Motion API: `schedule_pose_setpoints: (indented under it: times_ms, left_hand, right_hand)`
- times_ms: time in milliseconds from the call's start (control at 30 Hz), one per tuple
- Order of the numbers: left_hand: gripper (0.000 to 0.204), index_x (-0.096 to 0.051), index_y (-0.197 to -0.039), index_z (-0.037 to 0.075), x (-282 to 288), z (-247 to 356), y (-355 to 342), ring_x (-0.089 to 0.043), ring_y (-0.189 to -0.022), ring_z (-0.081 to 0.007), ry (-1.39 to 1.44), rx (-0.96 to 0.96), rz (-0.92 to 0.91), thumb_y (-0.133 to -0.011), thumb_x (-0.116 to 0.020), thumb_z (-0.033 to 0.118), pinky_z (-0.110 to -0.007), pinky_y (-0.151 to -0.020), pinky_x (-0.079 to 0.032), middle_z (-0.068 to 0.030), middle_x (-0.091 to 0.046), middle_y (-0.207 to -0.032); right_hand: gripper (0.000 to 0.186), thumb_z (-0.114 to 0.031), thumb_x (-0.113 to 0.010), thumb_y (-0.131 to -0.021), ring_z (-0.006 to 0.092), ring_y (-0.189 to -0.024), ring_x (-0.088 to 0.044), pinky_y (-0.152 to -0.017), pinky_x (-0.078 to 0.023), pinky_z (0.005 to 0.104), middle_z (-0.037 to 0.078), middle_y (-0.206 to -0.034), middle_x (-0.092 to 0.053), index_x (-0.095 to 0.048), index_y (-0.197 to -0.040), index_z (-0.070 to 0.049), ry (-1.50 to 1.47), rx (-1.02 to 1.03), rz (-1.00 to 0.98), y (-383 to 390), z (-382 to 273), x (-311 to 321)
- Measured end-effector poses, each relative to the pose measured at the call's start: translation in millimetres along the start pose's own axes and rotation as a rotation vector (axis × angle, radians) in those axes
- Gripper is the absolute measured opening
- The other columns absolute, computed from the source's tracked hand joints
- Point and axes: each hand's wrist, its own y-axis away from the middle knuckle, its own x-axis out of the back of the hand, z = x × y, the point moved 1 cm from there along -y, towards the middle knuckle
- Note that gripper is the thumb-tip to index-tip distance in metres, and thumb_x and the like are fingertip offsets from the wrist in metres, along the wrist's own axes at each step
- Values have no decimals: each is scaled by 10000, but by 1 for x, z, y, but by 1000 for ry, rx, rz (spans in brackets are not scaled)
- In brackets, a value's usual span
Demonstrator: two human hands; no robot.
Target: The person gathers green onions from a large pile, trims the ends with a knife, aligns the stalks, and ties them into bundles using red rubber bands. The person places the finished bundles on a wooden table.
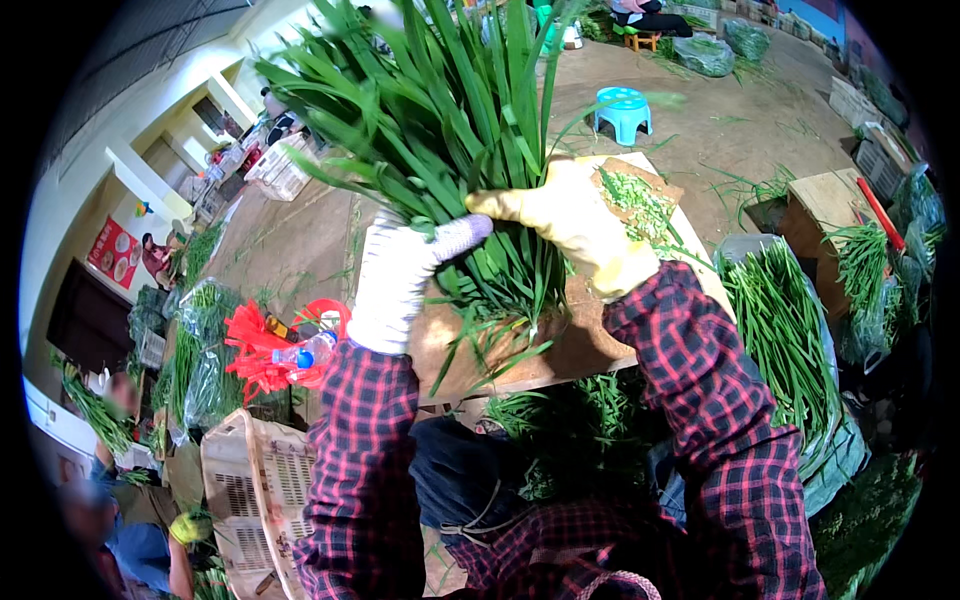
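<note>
Both of my hands are closed around a big bunch of garlic chives (440, 130), long flat green leaves fanning out away from me. My left hand (395, 280), in a white glove with a purplish thumb, grips its left side. A yellowish glove covers my right hand (575, 225), wrapped round the right side with the thumb across the leaves. The bunch is held over a wooden board (590, 335), and its lower tips hang towards the board's near edge. Chopped pale green bits (640, 205) lie on the board beyond my right hand.
Red plastic ties (255, 350) and a plastic bottle (315, 350) lie left of the board. A plastic crate (245, 480) stands at lower left, near another person's gloved hand (188, 528). A bag of green stalks (785, 340) is on the right. A blue stool (623, 115) stands beyond.
</note>
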Motion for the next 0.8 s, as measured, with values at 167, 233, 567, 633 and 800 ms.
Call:
schedule_pose_setpoints:
  times_ms: [167, 233, 567, 633, 800]
  left_hand:
    - [643, -617, -1200, 25, 14, 4, -7, -628, -1012, -186, 201, 354, -88, -660, -899, 231, -332, -899, -514, -67, -683, -1108]
    - [653, -615, -1209, 34, -18, -25, -17, -629, -1001, -189, 243, 212, -135, -657, -902, 234, -341, -902, -510, -69, -685, -1109]
    - [474, -609, -1172, 5, -4, 10, -37, -655, -937, -189, 424, 292, -113, -738, -797, 39, -324, -853, -548, -72, -683, -1035]
    - [374, -650, -1103, 8, 7, 17, -26, -660, -943, -178, 545, 283, -131, -751, -777, 21, -324, -862, -549, -81, -687, -1041]
    - [322, -635, -1137, 33, -66, 0, -58, -605, -988, -172, 334, -1, 68, -830, -701, 104, -332, -908, -486, -83, -650, -1094]
  right_hand:
    - [634, -206, -831, -740, 159, -1048, -595, -915, -475, 313, 109, -1176, -640, -557, -1279, -15, 83, -65, -187, -9, 14, 3]
    - [718, -144, -820, -755, 161, -1138, -554, -973, -449, 314, 98, -1300, -580, -470, -1372, -34, -49, -142, -164, 3, 18, 7]
    - [619, -525, -669, -839, 340, -1105, -563, -943, -450, 400, 186, -1123, -629, -569, -1254, -77, 588, 447, -251, -16, -24, 20]
    - [616, -543, -639, -857, 361, -1062, -567, -901, -452, 420, 224, -1074, -627, -569, -1242, -67, 673, 727, -349, -26, -27, 11]
    - [556, -442, -713, -817, 342, -934, -621, -813, -486, 414, 221, -973, -650, -586, -1185, -45, 780, 421, -251, -21, -32, 38]
